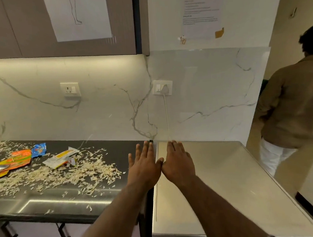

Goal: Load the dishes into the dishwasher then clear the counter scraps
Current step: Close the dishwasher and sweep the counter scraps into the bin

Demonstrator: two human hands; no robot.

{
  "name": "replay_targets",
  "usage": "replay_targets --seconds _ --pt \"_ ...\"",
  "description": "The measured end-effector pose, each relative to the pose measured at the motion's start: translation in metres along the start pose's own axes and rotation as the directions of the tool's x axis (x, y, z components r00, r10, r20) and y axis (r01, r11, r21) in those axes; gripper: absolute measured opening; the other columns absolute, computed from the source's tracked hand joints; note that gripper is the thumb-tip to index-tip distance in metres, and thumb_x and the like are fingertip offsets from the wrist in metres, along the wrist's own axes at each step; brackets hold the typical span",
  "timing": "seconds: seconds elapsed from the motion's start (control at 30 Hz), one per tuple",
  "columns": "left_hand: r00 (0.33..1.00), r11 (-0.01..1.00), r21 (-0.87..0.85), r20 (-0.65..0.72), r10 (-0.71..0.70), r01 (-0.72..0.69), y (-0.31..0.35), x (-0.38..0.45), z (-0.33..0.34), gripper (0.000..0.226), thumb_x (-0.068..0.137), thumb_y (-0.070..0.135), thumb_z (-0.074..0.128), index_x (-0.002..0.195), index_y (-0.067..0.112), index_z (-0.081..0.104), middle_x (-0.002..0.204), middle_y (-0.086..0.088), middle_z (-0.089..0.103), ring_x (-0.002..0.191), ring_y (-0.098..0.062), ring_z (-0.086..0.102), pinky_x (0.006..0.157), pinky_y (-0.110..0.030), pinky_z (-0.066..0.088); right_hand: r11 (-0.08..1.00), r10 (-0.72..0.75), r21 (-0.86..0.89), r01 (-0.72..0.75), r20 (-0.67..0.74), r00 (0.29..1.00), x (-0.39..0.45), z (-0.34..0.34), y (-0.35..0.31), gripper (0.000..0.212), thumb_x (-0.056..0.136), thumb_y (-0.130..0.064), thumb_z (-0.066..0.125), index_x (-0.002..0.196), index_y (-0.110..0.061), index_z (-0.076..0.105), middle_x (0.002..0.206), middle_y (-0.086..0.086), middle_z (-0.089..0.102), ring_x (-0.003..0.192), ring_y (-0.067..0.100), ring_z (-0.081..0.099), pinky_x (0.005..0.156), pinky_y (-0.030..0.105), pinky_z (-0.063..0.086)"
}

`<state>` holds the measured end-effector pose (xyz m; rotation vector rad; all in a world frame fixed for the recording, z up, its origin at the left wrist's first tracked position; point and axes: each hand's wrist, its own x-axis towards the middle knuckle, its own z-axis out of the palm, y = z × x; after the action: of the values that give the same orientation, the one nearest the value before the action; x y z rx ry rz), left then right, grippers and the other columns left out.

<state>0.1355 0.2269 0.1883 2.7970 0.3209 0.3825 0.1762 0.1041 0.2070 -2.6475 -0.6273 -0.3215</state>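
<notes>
Pale, papery peel scraps point(49, 175) strewn with torn orange wrappers point(9, 163) on the dark stone counter point(117, 149) at lower left look light and flyaway (sweep, don't pinch), I judge, while my left hand point(144, 166) and right hand point(178, 163) lie flat, fingers straight, empty, thumbs touching at centre frame.

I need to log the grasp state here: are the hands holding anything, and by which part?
Nothing is held. The left hand and right hand are both open, fingers straight, palms down.

Bare steel top point(221, 169) right; scraps point(62, 174), wrappers point(61, 159) left.
</notes>
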Motion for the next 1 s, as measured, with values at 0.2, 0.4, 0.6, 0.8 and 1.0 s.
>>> replay_targets --seconds 0.2,0.4,0.6,0.8,1.0 --pt "0.996 0.991 0.111 -0.041 0.080 -0.075 -0.009 0.064 -0.011 0.068 0.105 0.054 0.016 0.157 0.022 -0.016 0.163 0.002 -0.025 0.146 -0.022 -0.031 0.121 -0.051 -0.015 0.998 -0.015 -0.065 0.013 -0.025 1.000 0.068 -0.004 -0.004 0.081 0.100 -0.039 0.055 0.160 -0.013 0.007 0.169 0.008 0.007 0.156 0.026 0.003 0.124 0.045 0.018" --pt "0.994 0.981 0.169 -0.028 0.101 -0.095 -0.016 0.149 0.001 0.068 0.107 0.048 0.021 0.156 0.021 -0.017 0.161 0.002 -0.027 0.145 -0.023 -0.033 0.122 -0.054 -0.012 0.994 -0.055 -0.099 0.054 -0.003 0.998 0.154 0.004 0.009 0.096 0.093 -0.044 0.066 0.160 -0.010 0.006 0.169 0.009 0.005 0.156 0.027 0.003 0.123 0.045 0.021" --pt "0.994 0.974 0.203 -0.007 0.107 -0.103 -0.011 0.234 0.012 0.070 0.107 0.044 0.027 0.157 0.020 -0.016 0.163 -0.001 -0.025 0.145 -0.026 -0.033 0.122 -0.056 -0.010 0.992 -0.080 -0.098 0.085 0.053 0.995 0.239 0.011 0.025 0.094 0.092 -0.036 0.070 0.160 -0.012 0.011 0.169 0.006 0.006 0.148 0.030 0.030 0.112 0.043 0.040" --pt "0.993 0.972 0.211 -0.038 0.109 -0.099 -0.017 0.303 0.021 0.071 0.106 0.039 0.032 0.158 0.021 -0.013 0.165 -0.002 -0.022 0.145 -0.025 -0.032 0.120 -0.056 -0.013 0.990 -0.106 -0.087 0.114 0.092 0.990 0.315 0.015 0.028 0.082 0.097 -0.020 0.059 0.161 -0.015 0.007 0.170 0.001 -0.004 0.139 0.029 0.046 0.103 0.039 0.048" --pt "0.994 0.977 0.194 -0.044 0.103 -0.093 -0.034 0.351 0.026 0.069 0.106 0.041 0.025 0.157 0.022 -0.017 0.162 0.000 -0.027 0.144 -0.025 -0.034 0.121 -0.059 -0.010 0.988 -0.092 -0.114 0.106 0.120 0.989 0.366 0.023 0.022 0.087 0.097 -0.019 0.061 0.161 -0.015 0.003 0.169 0.001 -0.008 0.139 0.030 0.046 0.103 0.041 0.047"
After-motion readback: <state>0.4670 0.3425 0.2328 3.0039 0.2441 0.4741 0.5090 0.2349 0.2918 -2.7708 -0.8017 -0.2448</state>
